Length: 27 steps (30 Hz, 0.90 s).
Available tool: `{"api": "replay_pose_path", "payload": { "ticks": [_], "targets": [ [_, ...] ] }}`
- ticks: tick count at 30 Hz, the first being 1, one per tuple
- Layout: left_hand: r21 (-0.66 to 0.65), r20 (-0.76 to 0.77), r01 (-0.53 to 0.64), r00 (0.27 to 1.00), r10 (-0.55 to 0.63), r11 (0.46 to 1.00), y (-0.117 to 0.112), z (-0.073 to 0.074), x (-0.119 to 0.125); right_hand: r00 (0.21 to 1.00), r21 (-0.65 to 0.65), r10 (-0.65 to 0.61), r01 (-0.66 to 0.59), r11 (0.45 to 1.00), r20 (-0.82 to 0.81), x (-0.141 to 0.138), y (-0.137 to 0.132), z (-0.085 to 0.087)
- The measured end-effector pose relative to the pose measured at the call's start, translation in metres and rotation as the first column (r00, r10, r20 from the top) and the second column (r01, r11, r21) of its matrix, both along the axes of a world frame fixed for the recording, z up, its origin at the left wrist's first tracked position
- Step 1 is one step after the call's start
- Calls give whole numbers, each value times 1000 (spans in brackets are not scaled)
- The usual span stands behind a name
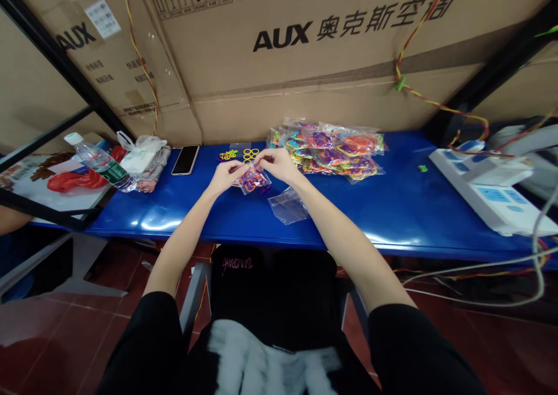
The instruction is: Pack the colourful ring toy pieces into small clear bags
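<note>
Pinching small bag (253, 180) of coloured rings: both hands, left (225, 176), right (275, 164).

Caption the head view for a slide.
Over a blue table, left hand and right hand hold a bag of coloured rings.

left hand (224, 174) + right hand (275, 164) — pinching small bag (253, 180) (apparently colourful rings) | blue table (392, 209)
</note>
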<state>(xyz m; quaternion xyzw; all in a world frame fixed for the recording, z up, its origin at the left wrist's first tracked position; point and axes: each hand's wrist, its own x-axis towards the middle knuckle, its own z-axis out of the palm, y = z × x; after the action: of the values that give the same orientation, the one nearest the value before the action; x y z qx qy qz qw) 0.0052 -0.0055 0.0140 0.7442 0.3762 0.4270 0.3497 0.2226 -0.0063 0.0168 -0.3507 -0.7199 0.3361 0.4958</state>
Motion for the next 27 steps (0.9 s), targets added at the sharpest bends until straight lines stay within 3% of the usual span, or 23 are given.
{"api": "replay_pose_path", "payload": {
  "ticks": [5, 8, 10, 12, 14, 17, 19, 22, 25, 27],
  "targets": [
    [-42, 6, -44, 999, 44, 998, 0, -3, 1, 989, 102, -100, 88, 991, 113, -2, -2, -2],
    [-113, 87, -100, 990, 110, 989, 5, -6, 0, 953, 255, -202, 143, 956, 226, 0, -8, 1],
    [-188, 171, -165, 965, 198, 968, 8, -7, -2, 910, 407, -236, 84, 910, 340, 1, -13, 3],
    [-307, 248, -177, 934, 258, 935, 10, -6, -5, 854, 493, -207, -65, 868, 477, 0, -17, 3],
    [-416, 289, -107, 926, 243, 903, 10, -5, -7, 798, 502, -166, -188, 844, 579, -3, -19, 1],
    [-488, 308, 7, 937, 165, 873, 6, -2, -6, 771, 493, -168, -209, 844, 614, -10, -20, -3],
    [-500, 300, 47, 946, 122, 865, 3, -1, -3, 770, 483, -182, -181, 857, 612, -10, -18, -3],
    [-440, 265, 67, 962, 58, 895, 0, -1, 2, 748, 487, -262, -93, 868, 609, 4, -14, 8],
    [-360, 189, 27, 981, 44, 933, 2, -3, 3, 699, 499, -423, 109, 860, 576, 37, -9, 21],
    [-291, 105, -60, 990, 94, 955, 5, -6, 0, 641, 493, -542, 278, 824, 544, 65, -4, 25]
  ]
}}
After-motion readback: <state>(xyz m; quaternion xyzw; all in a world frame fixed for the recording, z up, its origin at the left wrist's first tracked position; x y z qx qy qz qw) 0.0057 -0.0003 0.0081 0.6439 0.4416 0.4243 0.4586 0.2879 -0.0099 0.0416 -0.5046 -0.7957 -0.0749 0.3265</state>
